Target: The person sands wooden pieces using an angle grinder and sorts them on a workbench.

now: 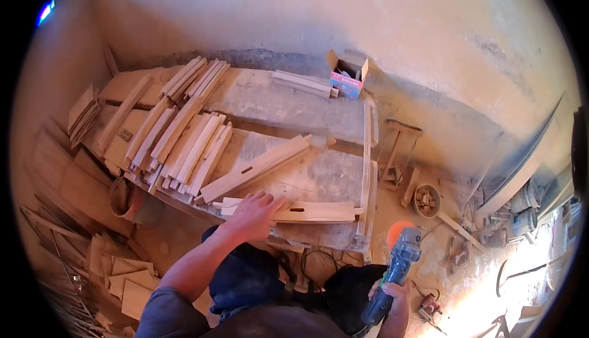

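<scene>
My right hand [397, 295] is wrapped round the body of an angle grinder [392, 276], raised off the bench's right front corner. Its orange disc [400, 230] is at the upper end, apart from the wood. My left hand [251, 214] lies over a pale slotted wooden rail [319, 211] along the bench's front edge, fingers bent over it and holding it down. A second slotted rail [257, 167] lies slantwise just behind, its near end close to my left hand. The bench [307, 181] is a worn, dusty board surface.
Several wooden strips [184, 141] are stacked on the bench's left half. An open carton [348, 77] and thin strips [304, 84] sit at the back. On the floor are a bucket of wood blocks [426, 201], a red tool [429, 304], cables and board offcuts [132, 279].
</scene>
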Demonstrator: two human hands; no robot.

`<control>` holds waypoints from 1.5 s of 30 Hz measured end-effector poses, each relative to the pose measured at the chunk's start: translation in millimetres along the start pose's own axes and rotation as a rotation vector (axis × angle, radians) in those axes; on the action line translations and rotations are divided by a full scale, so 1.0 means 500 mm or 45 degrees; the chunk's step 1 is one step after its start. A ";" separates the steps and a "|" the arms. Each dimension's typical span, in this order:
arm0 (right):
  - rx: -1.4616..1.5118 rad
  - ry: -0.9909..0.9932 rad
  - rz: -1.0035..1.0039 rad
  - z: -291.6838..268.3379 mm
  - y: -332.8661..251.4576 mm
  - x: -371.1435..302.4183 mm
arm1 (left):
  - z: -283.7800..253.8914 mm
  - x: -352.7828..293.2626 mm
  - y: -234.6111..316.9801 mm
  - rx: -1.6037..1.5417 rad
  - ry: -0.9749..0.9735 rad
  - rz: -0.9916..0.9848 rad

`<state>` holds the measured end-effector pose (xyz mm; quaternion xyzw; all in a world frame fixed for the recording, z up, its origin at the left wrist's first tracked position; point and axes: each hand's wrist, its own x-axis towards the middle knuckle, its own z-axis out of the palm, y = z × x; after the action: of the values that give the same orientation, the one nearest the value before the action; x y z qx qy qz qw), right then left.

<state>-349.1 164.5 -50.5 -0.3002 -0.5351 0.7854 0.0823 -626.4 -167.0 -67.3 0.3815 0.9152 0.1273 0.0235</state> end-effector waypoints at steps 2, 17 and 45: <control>0.019 0.109 -0.023 0.000 -0.005 -0.005 | -0.033 0.024 -0.003 0.005 0.057 0.039; 0.079 0.353 0.080 -0.048 0.002 0.047 | 0.020 0.560 -0.311 0.130 0.269 -0.127; 0.133 0.692 0.213 -0.007 -0.082 0.176 | 0.045 0.879 -0.398 0.227 0.447 -0.185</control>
<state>-426.1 223.9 -48.4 -0.5380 -0.4255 0.7069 0.1729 -1072.2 13.0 -115.2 0.2869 0.9381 0.1082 -0.1612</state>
